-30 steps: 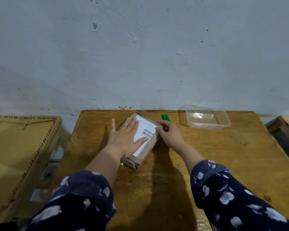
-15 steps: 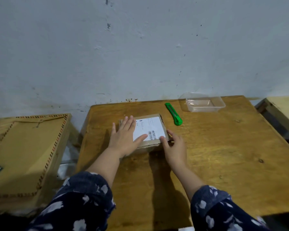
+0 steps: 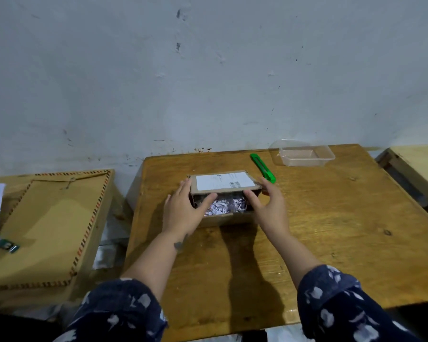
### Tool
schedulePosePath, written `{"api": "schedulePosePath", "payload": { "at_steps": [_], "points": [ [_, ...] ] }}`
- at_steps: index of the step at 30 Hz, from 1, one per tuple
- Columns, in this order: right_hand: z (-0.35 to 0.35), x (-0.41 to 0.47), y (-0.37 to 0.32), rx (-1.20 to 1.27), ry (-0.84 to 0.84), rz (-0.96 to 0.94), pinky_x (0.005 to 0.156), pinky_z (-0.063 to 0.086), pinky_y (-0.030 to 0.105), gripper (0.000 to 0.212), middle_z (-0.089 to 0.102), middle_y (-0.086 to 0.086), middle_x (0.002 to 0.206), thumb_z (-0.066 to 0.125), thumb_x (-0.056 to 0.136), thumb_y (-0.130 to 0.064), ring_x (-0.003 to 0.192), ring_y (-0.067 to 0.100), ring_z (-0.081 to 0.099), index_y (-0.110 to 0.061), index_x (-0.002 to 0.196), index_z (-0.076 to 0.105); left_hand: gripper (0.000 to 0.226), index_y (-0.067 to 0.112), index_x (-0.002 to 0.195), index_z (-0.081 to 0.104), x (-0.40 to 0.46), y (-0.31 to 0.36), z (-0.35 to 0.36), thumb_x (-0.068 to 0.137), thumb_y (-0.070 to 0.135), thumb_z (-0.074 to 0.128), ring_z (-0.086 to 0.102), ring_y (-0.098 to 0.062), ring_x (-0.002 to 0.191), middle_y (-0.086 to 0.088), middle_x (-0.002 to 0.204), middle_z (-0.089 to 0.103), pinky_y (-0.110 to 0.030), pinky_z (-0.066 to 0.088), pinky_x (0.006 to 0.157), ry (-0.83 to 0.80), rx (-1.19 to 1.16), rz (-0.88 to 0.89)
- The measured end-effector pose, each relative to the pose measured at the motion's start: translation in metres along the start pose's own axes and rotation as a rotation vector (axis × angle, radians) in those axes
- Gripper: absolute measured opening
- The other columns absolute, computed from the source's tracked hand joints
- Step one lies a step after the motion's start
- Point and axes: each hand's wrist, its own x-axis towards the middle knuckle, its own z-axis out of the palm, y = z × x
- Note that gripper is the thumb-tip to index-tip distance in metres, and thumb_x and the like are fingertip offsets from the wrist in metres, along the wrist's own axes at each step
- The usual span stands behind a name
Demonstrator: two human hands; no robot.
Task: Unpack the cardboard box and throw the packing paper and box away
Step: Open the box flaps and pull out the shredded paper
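Observation:
A small cardboard box [image 3: 226, 219] sits on the wooden table [image 3: 319, 230]. Its lid, bearing a white shipping label [image 3: 223, 181], is lifted at the near edge. Shredded white and purple packing paper [image 3: 226, 206] shows inside. My left hand [image 3: 184, 212] holds the box's left side, thumb reaching under the lid over the paper. My right hand [image 3: 267, 208] holds the right side, thumb under the lid's edge.
A green utility knife [image 3: 262, 167] lies just behind the box on the right. A clear plastic container [image 3: 305, 156] stands at the table's back right. A large flat cardboard carton [image 3: 47, 225] sits left of the table, another table edge [image 3: 418, 166] at the right.
The lid, flat and shut before, is now raised at the front and the packing paper shows. Both hands moved from the top and corner to the box's sides.

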Motion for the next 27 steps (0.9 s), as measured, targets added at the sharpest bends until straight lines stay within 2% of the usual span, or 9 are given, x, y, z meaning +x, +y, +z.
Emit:
{"api": "schedulePosePath", "payload": {
  "at_steps": [4, 7, 9, 12, 14, 16, 20, 24, 27],
  "points": [
    [-0.001, 0.016, -0.022, 0.064, 0.048, -0.046, 0.095, 0.049, 0.040, 0.056, 0.057, -0.001, 0.124, 0.066, 0.086, -0.027, 0.113, 0.012, 0.053, -0.031, 0.135, 0.039, 0.087, 0.026, 0.145, 0.035, 0.011, 0.015, -0.006, 0.075, 0.075, 0.052, 0.046, -0.024, 0.129, 0.001, 0.142, 0.048, -0.045, 0.045, 0.102, 0.055, -0.300, -0.100],
    [0.001, 0.033, -0.035, 0.048, 0.086, -0.110, 0.093, 0.050, 0.038, 0.053, 0.059, -0.002, 0.118, 0.058, 0.090, -0.013, 0.106, 0.009, 0.054, -0.028, 0.137, 0.038, 0.074, 0.027, 0.148, 0.026, 0.026, 0.024, -0.009, 0.086, 0.045, 0.063, 0.048, -0.019, 0.125, 0.000, 0.143, 0.047, -0.039, 0.046, 0.099, 0.130, -0.355, -0.087],
    [0.004, 0.047, -0.041, 0.030, 0.111, -0.121, 0.092, 0.050, 0.036, 0.050, 0.061, 0.000, 0.119, 0.052, 0.093, -0.012, 0.106, 0.013, 0.058, -0.026, 0.139, 0.039, 0.074, 0.029, 0.149, 0.020, 0.037, 0.027, -0.011, 0.089, 0.034, 0.063, 0.057, -0.011, 0.104, -0.001, 0.139, 0.052, -0.028, 0.051, 0.082, 0.168, -0.305, -0.072],
    [0.007, 0.073, -0.046, -0.084, 0.128, -0.165, 0.094, 0.050, 0.036, 0.043, 0.060, 0.001, 0.128, 0.046, 0.096, -0.015, 0.114, 0.018, 0.058, -0.022, 0.138, 0.046, 0.069, 0.034, 0.148, 0.016, 0.051, 0.029, -0.018, 0.094, 0.023, 0.058, 0.061, -0.012, 0.067, -0.005, 0.104, 0.069, -0.020, 0.043, 0.049, 0.258, -0.100, -0.037],
    [0.010, 0.091, -0.048, -0.147, 0.101, -0.189, 0.095, 0.049, 0.037, 0.044, 0.058, 0.000, 0.132, 0.046, 0.095, -0.014, 0.117, 0.019, 0.056, -0.022, 0.138, 0.045, 0.065, 0.035, 0.148, 0.017, 0.063, 0.030, -0.023, 0.096, 0.018, 0.052, 0.050, -0.010, 0.050, -0.001, 0.071, 0.063, -0.021, 0.032, 0.041, 0.323, 0.060, -0.011],
    [0.012, 0.106, -0.048, -0.173, 0.036, -0.182, 0.096, 0.048, 0.039, 0.052, 0.055, 0.000, 0.135, 0.047, 0.092, -0.007, 0.120, 0.021, 0.054, -0.025, 0.141, 0.041, 0.059, 0.034, 0.146, 0.023, 0.077, 0.032, -0.027, 0.097, 0.015, 0.049, 0.051, -0.011, 0.053, 0.000, 0.073, 0.062, -0.023, 0.035, 0.042, 0.334, 0.158, 0.029],
    [0.018, 0.131, -0.043, -0.139, -0.019, -0.135, 0.088, 0.052, 0.041, 0.058, 0.062, 0.008, 0.124, 0.048, 0.089, 0.000, 0.107, 0.027, 0.060, -0.027, 0.140, 0.040, 0.050, 0.031, 0.141, 0.036, 0.106, 0.026, -0.026, 0.096, 0.015, 0.050, 0.061, -0.019, 0.082, -0.001, 0.130, 0.054, -0.037, 0.056, 0.063, 0.301, 0.231, 0.043],
    [0.023, 0.157, -0.034, -0.179, -0.068, -0.101, 0.065, 0.042, 0.029, 0.054, 0.066, 0.012, 0.108, 0.052, 0.090, -0.004, 0.082, 0.023, 0.058, -0.026, 0.138, 0.041, 0.050, 0.031, 0.140, 0.040, 0.124, 0.019, -0.023, 0.094, 0.019, 0.054, 0.059, -0.021, 0.088, -0.004, 0.136, 0.042, -0.037, 0.055, 0.065, 0.279, 0.294, -0.007],
    [0.024, 0.167, -0.027, -0.170, -0.096, -0.108, 0.080, 0.048, 0.034, 0.054, 0.059, 0.009, 0.125, 0.054, 0.090, -0.005, 0.103, 0.025, 0.058, -0.022, 0.139, 0.041, 0.051, 0.032, 0.142, 0.039, 0.127, 0.013, -0.018, 0.094, 0.023, 0.055, 0.051, -0.027, 0.118, -0.008, 0.147, 0.033, -0.040, 0.054, 0.079, 0.249, 0.356, -0.056]
  ]
}}
